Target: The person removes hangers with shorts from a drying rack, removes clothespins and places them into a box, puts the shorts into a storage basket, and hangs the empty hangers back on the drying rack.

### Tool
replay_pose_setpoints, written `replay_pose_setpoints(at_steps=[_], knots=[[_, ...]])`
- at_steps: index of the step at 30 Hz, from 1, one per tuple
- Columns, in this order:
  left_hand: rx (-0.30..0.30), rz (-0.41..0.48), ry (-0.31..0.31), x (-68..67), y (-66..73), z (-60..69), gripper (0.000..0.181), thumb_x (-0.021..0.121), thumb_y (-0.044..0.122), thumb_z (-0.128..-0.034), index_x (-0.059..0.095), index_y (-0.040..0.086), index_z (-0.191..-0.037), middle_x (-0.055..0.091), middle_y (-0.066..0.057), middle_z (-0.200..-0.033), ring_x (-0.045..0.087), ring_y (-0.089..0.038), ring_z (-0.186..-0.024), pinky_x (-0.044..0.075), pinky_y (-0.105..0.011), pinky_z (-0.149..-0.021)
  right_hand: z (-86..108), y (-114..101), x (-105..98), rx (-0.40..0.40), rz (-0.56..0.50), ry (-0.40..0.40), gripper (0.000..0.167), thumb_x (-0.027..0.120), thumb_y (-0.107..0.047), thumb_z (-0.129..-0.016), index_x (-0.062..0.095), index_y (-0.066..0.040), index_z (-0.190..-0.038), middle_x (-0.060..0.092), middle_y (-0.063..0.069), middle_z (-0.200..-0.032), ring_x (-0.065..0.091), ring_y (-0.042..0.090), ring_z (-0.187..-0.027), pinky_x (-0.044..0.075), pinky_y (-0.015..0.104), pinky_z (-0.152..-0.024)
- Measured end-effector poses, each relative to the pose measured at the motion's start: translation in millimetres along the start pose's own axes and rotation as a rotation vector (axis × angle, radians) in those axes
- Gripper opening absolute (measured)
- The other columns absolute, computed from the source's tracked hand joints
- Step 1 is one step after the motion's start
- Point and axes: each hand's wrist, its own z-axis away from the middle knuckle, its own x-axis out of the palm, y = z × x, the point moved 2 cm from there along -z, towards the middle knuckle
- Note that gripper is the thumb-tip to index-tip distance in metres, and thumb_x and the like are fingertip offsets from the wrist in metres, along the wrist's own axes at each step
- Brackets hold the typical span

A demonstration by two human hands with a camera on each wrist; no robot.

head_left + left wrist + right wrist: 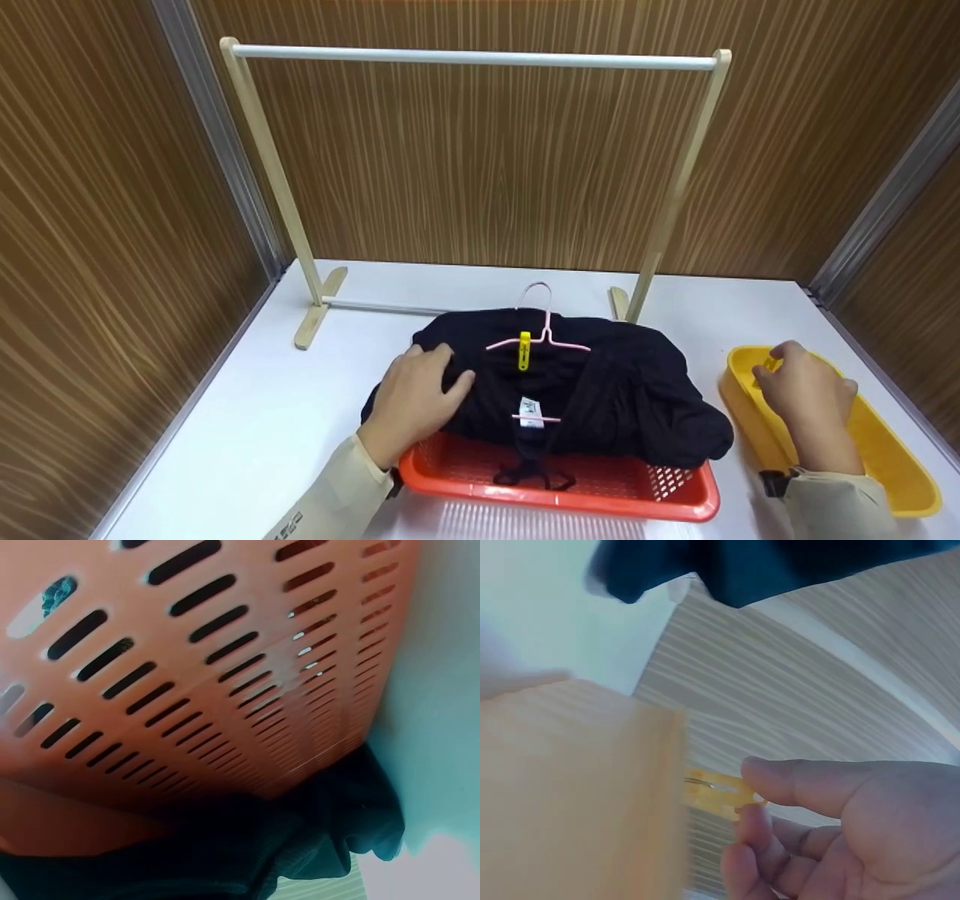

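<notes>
A black garment (637,397) with a white label (531,409) lies over the red basket (577,498). Through its neck opening shows a pink clothes hanger (547,330), and a yellow clothespin (524,352) sits on the hanger's left arm. My left hand (416,397) rests on the garment's left side with fingers spread. Over the yellow bin (896,457), my right hand (810,394) pinches another yellow clothespin (712,791) between thumb and fingertip. The left wrist view has only the basket's slotted wall (172,682) and dark cloth (330,817), no hand.
Behind the basket stands a wooden rack with a white top rail (472,56) and a lower rail (382,306). Its left foot (311,326) rests on the white table (247,405). Wood-grain panels (487,165) enclose the back and both sides.
</notes>
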Motion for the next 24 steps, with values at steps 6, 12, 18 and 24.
replay_pose_setpoints(at_steps=[6, 12, 18, 24], knots=[[0.069, 0.202, -0.157, -19.5, -8.0, -1.5, 0.021, 0.064, 0.026, -0.0978, 0.067, 0.007, -0.105, 0.07, -0.007, -0.096, 0.063, -0.033, -0.098, 0.049, -0.05, -0.091, -8.6, 11.2, 7.1, -0.001, 0.013, -0.025, 0.052, 0.067, -0.019, -0.097, 0.049, 0.018, -0.129, 0.056, 0.039, -0.125, 0.05, 0.053, -0.106, 0.034, 0.068, -0.092], [0.132, 0.269, -0.207, -29.9, -10.6, -2.5, 0.023, 0.067, 0.017, -0.0977, 0.069, 0.004, -0.116, 0.068, -0.008, -0.108, 0.061, -0.029, -0.107, 0.047, -0.049, -0.097, -3.9, 7.1, 4.3, 0.007, 0.053, -0.059, 0.073, 0.061, -0.042, -0.099, 0.044, 0.019, -0.133, 0.051, 0.042, -0.128, 0.051, 0.051, -0.103, 0.042, 0.063, -0.089], [0.092, 0.344, -0.162, -30.5, -9.3, -2.9, 0.017, 0.068, 0.017, -0.0983, 0.07, 0.01, -0.113, 0.066, -0.002, -0.104, 0.063, -0.022, -0.098, 0.05, -0.047, -0.091, 47.1, -53.7, -2.9, -0.322, -0.139, 0.069, 0.067, 0.059, -0.048, -0.101, 0.053, 0.009, -0.136, 0.062, 0.036, -0.124, 0.06, 0.053, -0.109, 0.046, 0.063, -0.087], [0.01, 0.37, -0.029, -21.0, -11.1, -7.5, 0.016, 0.07, 0.018, -0.098, 0.065, 0.01, -0.111, 0.069, -0.008, -0.112, 0.066, -0.028, -0.107, 0.05, -0.05, -0.094, 82.9, -116.4, 25.0, -0.583, -0.164, 0.081, 0.049, 0.069, -0.033, -0.099, 0.06, 0.003, -0.131, 0.066, 0.026, -0.123, 0.062, 0.046, -0.114, 0.045, 0.064, -0.098]])
